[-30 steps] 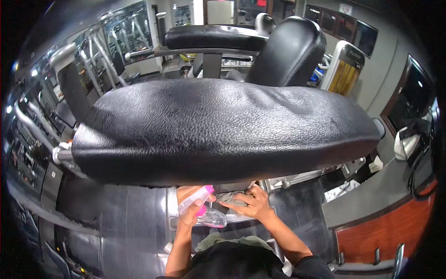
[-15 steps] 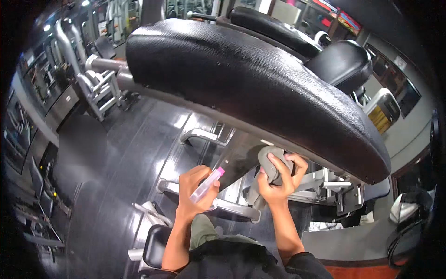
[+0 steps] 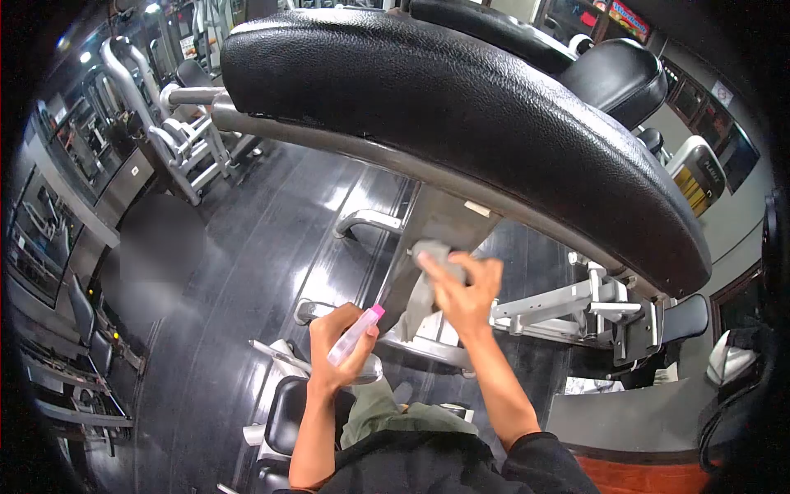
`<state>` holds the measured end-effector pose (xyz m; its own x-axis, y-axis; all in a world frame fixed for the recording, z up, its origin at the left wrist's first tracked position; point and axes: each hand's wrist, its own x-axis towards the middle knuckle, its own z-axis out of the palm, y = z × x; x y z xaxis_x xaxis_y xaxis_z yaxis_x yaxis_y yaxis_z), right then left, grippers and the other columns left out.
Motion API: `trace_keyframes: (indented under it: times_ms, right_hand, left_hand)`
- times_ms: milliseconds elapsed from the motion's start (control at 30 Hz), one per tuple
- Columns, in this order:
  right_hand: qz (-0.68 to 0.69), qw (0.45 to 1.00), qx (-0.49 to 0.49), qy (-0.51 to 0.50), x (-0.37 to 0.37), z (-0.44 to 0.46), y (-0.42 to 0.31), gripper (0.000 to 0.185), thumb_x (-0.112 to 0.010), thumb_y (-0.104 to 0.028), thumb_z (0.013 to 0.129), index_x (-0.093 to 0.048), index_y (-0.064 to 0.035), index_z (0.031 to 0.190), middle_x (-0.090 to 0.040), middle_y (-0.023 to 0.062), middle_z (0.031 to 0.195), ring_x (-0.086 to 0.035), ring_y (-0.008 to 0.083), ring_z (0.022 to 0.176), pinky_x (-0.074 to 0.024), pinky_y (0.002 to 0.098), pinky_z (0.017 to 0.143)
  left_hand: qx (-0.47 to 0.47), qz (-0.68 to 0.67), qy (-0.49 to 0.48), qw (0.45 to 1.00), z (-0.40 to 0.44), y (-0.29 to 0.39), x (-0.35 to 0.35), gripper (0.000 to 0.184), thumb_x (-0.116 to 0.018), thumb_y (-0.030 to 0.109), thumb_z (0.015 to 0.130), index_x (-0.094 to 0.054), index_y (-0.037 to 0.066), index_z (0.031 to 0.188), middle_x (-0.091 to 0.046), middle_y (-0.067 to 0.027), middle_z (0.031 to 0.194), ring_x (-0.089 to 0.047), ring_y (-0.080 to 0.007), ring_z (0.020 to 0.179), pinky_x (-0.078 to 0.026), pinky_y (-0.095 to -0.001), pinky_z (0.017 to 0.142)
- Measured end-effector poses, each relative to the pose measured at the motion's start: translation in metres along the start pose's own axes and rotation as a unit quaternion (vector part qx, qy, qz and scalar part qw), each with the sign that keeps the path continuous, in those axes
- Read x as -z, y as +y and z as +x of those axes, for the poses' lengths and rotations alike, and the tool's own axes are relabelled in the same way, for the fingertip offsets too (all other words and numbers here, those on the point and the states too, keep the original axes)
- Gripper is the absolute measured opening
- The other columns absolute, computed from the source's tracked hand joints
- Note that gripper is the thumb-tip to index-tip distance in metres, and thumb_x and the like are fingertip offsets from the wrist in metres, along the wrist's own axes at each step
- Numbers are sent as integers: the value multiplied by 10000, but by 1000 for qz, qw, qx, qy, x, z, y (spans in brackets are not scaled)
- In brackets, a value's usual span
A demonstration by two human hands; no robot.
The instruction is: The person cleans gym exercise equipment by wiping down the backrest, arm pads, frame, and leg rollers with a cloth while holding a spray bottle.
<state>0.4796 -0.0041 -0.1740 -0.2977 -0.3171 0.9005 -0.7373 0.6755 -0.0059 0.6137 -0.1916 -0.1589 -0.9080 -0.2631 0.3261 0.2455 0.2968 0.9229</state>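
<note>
My left hand [image 3: 339,339] is wrapped round a clear spray bottle [image 3: 355,336] with a pink nozzle tip, held low at the left of the bench post. In my right hand [image 3: 466,298] is a grey cloth [image 3: 428,276], bunched under the fingers and hanging down at its lower end. The cloth lies against or just in front of the flat grey metal post [image 3: 448,218]; contact is hard to tell. Above both hands spans a long black padded cushion [image 3: 461,132] on a metal frame bar.
Silver frame legs [image 3: 374,221] stand on the black floor [image 3: 247,239]. A small black seat [image 3: 284,416] is beside my legs. More gym machines [image 3: 185,136] stand at the left, and a metal lever frame [image 3: 568,305] is at the right.
My right hand has moved left and slightly down with the cloth, from under the cushion's bar to in front of the post. The left hand still grips the bottle. The view has shifted slightly.
</note>
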Motion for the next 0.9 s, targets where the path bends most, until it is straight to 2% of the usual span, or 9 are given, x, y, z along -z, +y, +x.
trace_keyframes:
  times_ms: [100, 200, 367, 433, 533, 567, 733, 833, 900]
  right_hand:
    - [20, 991, -87, 99, 16, 43, -6, 481, -787, -121, 633, -764, -350, 1056, -562, -42, 959, -460, 193, 759, -347, 354, 698]
    - [18, 994, -79, 68, 3, 29, -16, 470, -793, -136, 628, -768, -347, 1047, -567, -49, 977, -467, 196, 773, -355, 367, 711]
    - [-29, 972, 36, -229, -31, -60, -25, 478, -678, -168, 717, -713, -379, 1144, -605, -107, 1130, -492, 171, 835, -383, 359, 764]
    - [-25, 972, 53, -227, -28, -65, -20, 474, -657, -163, 734, -710, -385, 1150, -601, -98, 1115, -485, 159, 825, -378, 363, 747]
    - [-15, 996, -1, -90, -16, -41, -9, 461, -667, -126, 724, -736, -365, 1112, -591, -66, 1040, -470, 172, 794, -361, 346, 685]
    - [-2, 998, -25, -52, -5, -23, -9, 501, -711, -69, 662, -758, -358, 1068, -589, -35, 1025, -493, 184, 832, -390, 331, 699]
    - [61, 978, -164, 117, 3, 6, -14, 580, -800, 31, 576, -776, -301, 1050, -557, 43, 1008, -545, 241, 950, -472, 344, 814]
    - [46, 986, -160, 3, -12, -50, -17, 513, -811, -3, 616, -782, -295, 1036, -529, 47, 1026, -565, 226, 933, -502, 343, 799]
    - [80, 973, -190, -101, -23, -91, -22, 524, -793, -12, 597, -781, -289, 1041, -512, 55, 1049, -556, 252, 1007, -499, 341, 852]
  left_hand:
    - [9, -12, 10, 1000, -7, -3, 3, 241, -659, 187, 791, -596, -30, 706, -519, -111, 598, -490, -215, 505, -373, -323, 510]
    - [18, -11, 11, 1000, -9, -5, 5, 217, -652, 167, 792, -604, -29, 712, -536, -113, 605, -508, -213, 509, -386, -318, 517]
    - [37, -41, 9, 998, -9, -10, 5, 181, -641, 139, 795, -625, -25, 721, -563, -111, 615, -545, -217, 524, -404, -312, 526]
    - [56, -56, 1, 997, -8, -11, 5, 164, -627, 122, 793, -632, -25, 721, -572, -107, 621, -554, -215, 534, -411, -310, 534]
    - [18, -25, -31, 999, -9, -17, 12, 160, -614, 115, 787, -633, -31, 723, -573, -112, 626, -555, -219, 546, -410, -316, 540]
    - [21, -27, -32, 999, -9, -19, 14, 160, -614, 115, 787, -633, -31, 723, -573, -112, 626, -555, -219, 546, -410, -316, 540]
    - [-11, -56, -35, 998, -8, -28, 21, 155, -598, 101, 785, -627, -38, 725, -568, -127, 640, -544, -237, 561, -396, -333, 545]
    - [-30, -70, -41, 996, -3, -32, 19, 156, -594, 95, 791, -621, -41, 719, -571, -130, 647, -539, -235, 574, -395, -333, 556]
    - [-10, -87, -42, 995, -2, -33, 16, 160, -594, 96, 797, -621, -41, 719, -571, -128, 646, -536, -235, 577, -394, -334, 559]
